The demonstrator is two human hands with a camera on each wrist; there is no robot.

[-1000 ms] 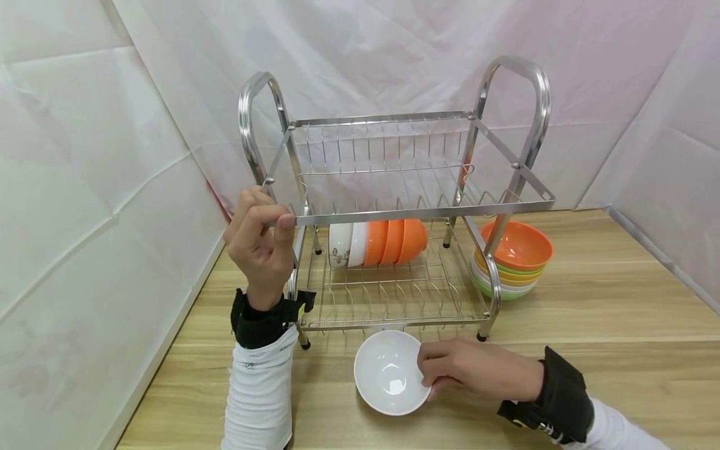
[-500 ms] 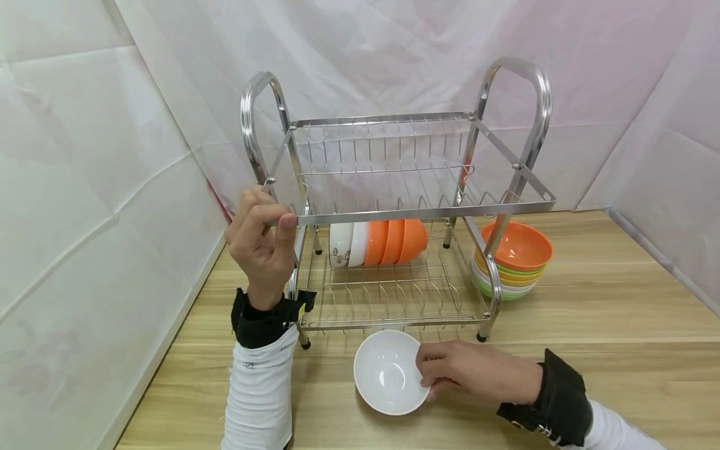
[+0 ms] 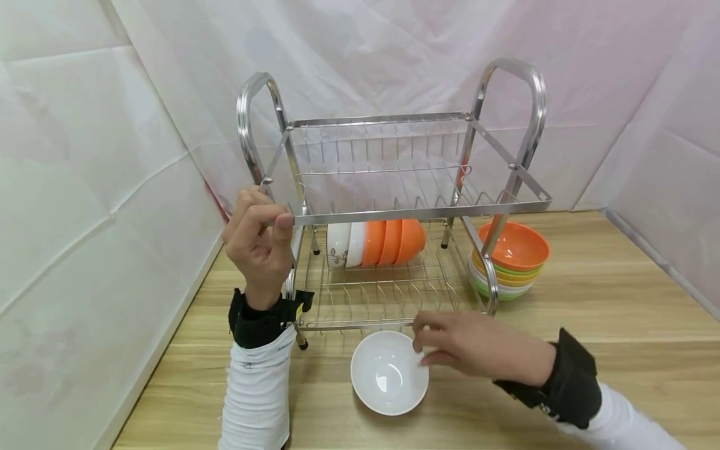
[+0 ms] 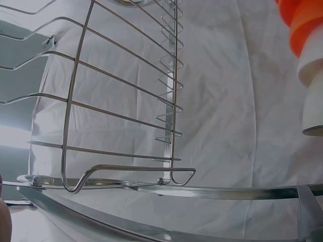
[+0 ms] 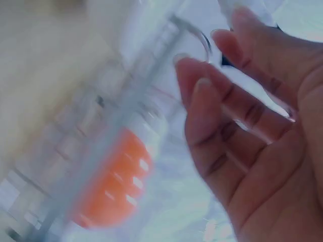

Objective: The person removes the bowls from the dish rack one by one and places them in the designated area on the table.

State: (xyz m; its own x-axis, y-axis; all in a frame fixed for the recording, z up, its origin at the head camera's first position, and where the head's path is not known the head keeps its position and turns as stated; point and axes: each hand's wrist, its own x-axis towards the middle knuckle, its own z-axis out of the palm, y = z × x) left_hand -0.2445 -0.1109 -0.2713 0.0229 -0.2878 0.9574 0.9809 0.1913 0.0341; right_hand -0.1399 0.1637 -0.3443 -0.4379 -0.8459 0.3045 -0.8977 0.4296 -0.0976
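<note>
My left hand (image 3: pixel 259 234) grips the front left corner of the upper tier of a two-tier metal dish rack (image 3: pixel 422 214), thumb and curled fingers at the flat rail. A white bowl (image 3: pixel 382 381) sits upright on the table in front of the rack. Just above its right edge is my right hand (image 3: pixel 480 345), fingers loosely bent and holding nothing. In the right wrist view the thumb and fingers (image 5: pixel 202 111) stand apart with nothing between them. On the lower tier, orange bowls (image 3: pixel 413 240) and white ones, the leftmost a flower-patterned bowl (image 3: pixel 337 247), lie on their sides in a row.
A stack of bowls, topped by an orange bowl (image 3: pixel 517 247), stands on the wooden table (image 3: pixel 607 375) beside the rack's right legs. White cloth (image 3: pixel 371 56) hangs behind and at both sides. Wire dividers (image 4: pixel 121 75) of the rack fill much of the left wrist view.
My right hand has let go of the white bowl's right rim and lifted slightly away. The bowl stays on the table. My left hand keeps its grip on the rack.
</note>
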